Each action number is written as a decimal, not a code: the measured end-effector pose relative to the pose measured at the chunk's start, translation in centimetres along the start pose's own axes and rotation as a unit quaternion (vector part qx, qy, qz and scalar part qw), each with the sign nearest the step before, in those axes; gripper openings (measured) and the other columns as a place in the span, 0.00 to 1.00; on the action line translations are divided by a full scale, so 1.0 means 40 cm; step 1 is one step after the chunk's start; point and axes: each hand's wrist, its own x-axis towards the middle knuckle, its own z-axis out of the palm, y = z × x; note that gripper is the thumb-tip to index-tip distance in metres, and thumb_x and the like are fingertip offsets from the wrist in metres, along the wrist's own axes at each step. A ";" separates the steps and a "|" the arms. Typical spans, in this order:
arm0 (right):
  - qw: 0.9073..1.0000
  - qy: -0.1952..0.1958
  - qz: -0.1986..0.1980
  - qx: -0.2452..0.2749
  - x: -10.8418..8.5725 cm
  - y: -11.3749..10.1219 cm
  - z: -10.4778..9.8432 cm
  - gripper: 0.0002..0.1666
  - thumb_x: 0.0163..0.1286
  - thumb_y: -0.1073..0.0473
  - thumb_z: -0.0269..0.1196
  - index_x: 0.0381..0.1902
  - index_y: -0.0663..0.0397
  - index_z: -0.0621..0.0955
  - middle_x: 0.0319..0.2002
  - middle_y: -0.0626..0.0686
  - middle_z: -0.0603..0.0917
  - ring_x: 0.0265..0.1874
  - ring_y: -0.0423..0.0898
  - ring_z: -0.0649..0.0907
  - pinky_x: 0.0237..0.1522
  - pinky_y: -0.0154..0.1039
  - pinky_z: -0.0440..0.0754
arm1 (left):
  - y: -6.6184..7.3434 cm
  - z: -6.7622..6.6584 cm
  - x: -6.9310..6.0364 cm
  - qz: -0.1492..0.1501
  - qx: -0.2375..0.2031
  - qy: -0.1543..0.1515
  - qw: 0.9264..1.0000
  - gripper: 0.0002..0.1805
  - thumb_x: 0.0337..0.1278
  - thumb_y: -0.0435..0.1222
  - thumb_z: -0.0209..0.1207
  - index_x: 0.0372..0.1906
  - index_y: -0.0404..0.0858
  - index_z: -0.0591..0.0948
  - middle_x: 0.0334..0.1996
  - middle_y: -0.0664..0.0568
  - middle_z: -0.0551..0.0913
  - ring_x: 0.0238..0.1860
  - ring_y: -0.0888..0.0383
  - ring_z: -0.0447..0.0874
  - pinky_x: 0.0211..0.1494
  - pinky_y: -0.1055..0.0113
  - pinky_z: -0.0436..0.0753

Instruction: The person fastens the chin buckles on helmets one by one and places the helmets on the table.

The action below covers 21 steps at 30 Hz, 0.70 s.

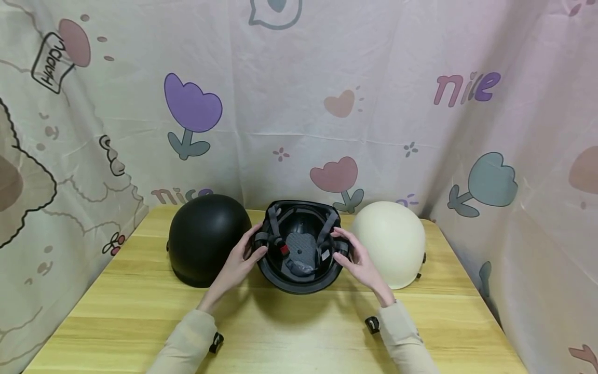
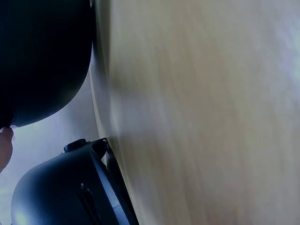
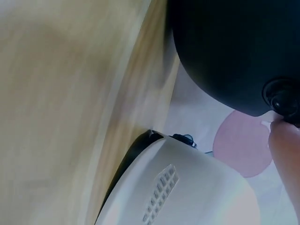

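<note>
- Black helmet (image 1: pixel 210 241): dome up on the bench (image 1: pixel 289 337), left of the upturned helmet (image 1: pixel 301 284).
- Left hand (image 1: pixel 238 262): clamped on the left side of the upturned helmet, thumb at the rim.
- Upturned helmet: between the two hands, opening toward the head camera; straps (image 1: pixel 328 227), red buckle (image 1: pixel 284 250) and grey pad (image 1: pixel 301 244) visible inside. Contact with the bench cannot be confirmed from these angles.
- Right hand (image 1: pixel 359 259): clamped on its right side.
- Cream helmet (image 1: pixel 390 244): dome up on the bench, behind the right hand.
</note>
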 end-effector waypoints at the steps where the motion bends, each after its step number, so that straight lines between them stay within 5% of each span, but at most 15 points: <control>1: 1.000 0.001 0.004 0.000 -0.001 0.000 0.000 0.34 0.69 0.77 0.58 0.72 0.74 0.63 0.62 0.75 0.71 0.66 0.37 0.73 0.67 0.23 0.67 | -0.001 -0.001 0.000 -0.004 -0.005 0.000 1.000 0.35 0.73 0.34 0.56 0.79 0.38 0.58 0.79 0.40 0.58 0.77 0.39 0.59 0.65 0.88 0.64; 9: 0.998 0.011 0.042 -0.043 -0.005 -0.007 0.006 0.35 0.66 0.72 0.65 0.70 0.69 0.69 0.65 0.68 0.74 0.66 0.37 0.74 0.67 0.21 0.68 | -0.007 -0.008 -0.005 -0.019 -0.014 0.012 1.000 0.35 0.75 0.34 0.53 0.80 0.43 0.55 0.80 0.38 0.54 0.77 0.39 0.58 0.63 0.89 0.65; 14: 0.993 0.014 0.053 -0.102 0.001 -0.015 0.007 0.36 0.65 0.67 0.69 0.70 0.64 0.71 0.66 0.64 0.77 0.69 0.51 0.74 0.68 0.22 0.66 | -0.006 -0.011 -0.005 -0.009 -0.032 0.017 0.999 0.34 0.76 0.33 0.51 0.80 0.41 0.55 0.80 0.36 0.53 0.78 0.38 0.56 0.64 0.89 0.65; 21: 0.982 0.016 0.076 -0.170 0.008 -0.027 0.007 0.37 0.63 0.62 0.72 0.69 0.59 0.74 0.67 0.61 0.78 0.71 0.62 0.72 0.73 0.58 0.67 | -0.001 -0.013 -0.001 0.008 -0.044 0.021 0.999 0.34 0.75 0.30 0.51 0.80 0.37 0.55 0.79 0.36 0.54 0.78 0.38 0.54 0.66 0.89 0.64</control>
